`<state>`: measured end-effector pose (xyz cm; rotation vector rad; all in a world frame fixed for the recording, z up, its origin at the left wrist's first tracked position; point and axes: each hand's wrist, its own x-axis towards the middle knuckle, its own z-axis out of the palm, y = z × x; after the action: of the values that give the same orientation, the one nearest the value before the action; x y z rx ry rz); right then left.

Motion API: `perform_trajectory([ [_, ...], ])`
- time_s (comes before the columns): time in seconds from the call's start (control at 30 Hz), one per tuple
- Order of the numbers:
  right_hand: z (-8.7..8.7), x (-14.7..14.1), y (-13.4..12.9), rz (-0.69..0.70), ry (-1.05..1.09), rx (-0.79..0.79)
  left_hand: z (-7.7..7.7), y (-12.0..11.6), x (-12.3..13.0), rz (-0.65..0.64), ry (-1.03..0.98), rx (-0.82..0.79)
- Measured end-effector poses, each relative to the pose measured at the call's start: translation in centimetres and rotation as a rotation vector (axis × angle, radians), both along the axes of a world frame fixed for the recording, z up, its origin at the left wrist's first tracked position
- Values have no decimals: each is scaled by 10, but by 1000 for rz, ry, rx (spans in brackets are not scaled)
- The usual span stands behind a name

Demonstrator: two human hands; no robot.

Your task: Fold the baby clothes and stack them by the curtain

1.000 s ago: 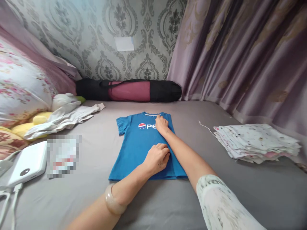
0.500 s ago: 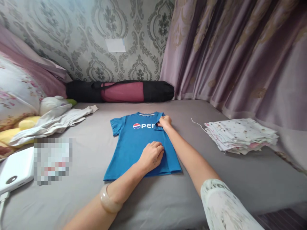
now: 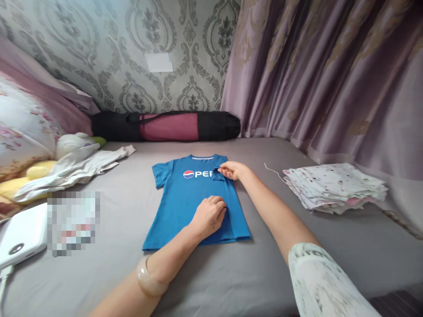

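Observation:
A blue T-shirt (image 3: 185, 202) with a white printed word and a round logo lies front up on the grey bed sheet, its collar away from me. Its right sleeve is folded inward over the end of the lettering, while the left sleeve lies spread out. My right hand (image 3: 231, 170) pinches the folded sleeve near the shirt's right edge. Lower down, my left hand (image 3: 210, 214) rests on the shirt's right half with its fingers curled together on the fabric.
A stack of folded patterned cloths (image 3: 333, 185) lies at the right. Along the wall rests a long black and red bag (image 3: 168, 126). At the left are pale clothing (image 3: 82, 169), a yellow plush (image 3: 13, 188), a white device (image 3: 24, 233) with a cable, and a blurred item (image 3: 76, 222).
My right wrist and forearm have swung slightly to the right, with the fingers still at the folded sleeve. My left hand stays in place on the shirt.

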<state>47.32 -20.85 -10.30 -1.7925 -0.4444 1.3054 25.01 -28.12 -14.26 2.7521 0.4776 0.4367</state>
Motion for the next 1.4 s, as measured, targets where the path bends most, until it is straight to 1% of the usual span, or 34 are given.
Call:
perform_trajectory([
  [0.03,3,6,0,-11,-41,27,0,0,0,4,-3,-5],
  [0.1,7,17,2,-85,-149,116,0,0,1,21,-19,-21],
  [0.13,7,21,4,-120,-255,167,1,0,1,29,-33,-33],
  [0.17,6,24,5,-127,-405,217,2,0,1,33,-50,-46],
  [0.2,3,24,7,-95,-587,260,4,-1,1,25,-69,-60],
  [0.23,-2,22,8,-14,-779,287,5,-1,1,3,-85,-70],
  [0.27,-9,18,10,105,-962,295,7,-3,1,-33,-93,-75],
  [0.3,-17,12,12,238,-1091,276,8,-4,0,-78,-88,-75],
  [0.33,-25,6,13,357,-1162,234,9,-6,-1,-125,-70,-72],
  [0.4,-40,-7,16,453,-1243,132,8,-9,-3,-199,-9,-65],
  [0.5,-54,-19,20,470,-1290,20,3,-12,-4,-238,72,-67],
  [0.57,-58,-22,21,457,-1312,1,1,-12,-4,-240,96,-75],
  [0.67,-60,-22,22,431,-1336,18,1,-11,-4,-235,122,-96],
  [0.77,-57,-18,23,428,-1305,34,5,-10,-4,-228,130,-110],
  [0.83,-51,-13,21,434,-1221,53,6,-9,-4,-234,108,-118],
  [0.93,-40,-8,7,412,-1126,98,6,-6,-2,-223,8,-139],
  [0.97,-37,-8,-1,410,-1129,108,5,-5,-1,-188,-43,-153],
  [1.03,-35,-14,-22,454,-1160,114,2,0,1,-57,-140,-181],
  [1.1,-38,-24,-44,523,-1195,104,-3,5,3,104,-201,-190],
  [1.17,-43,-35,-60,574,-1230,85,-6,9,3,213,-216,-178],
  [1.27,-52,-47,-71,595,-1264,53,-9,12,2,261,-198,-169],
  [1.4,-53,-48,-68,585,-1274,52,-10,13,0,268,-151,-169],
])
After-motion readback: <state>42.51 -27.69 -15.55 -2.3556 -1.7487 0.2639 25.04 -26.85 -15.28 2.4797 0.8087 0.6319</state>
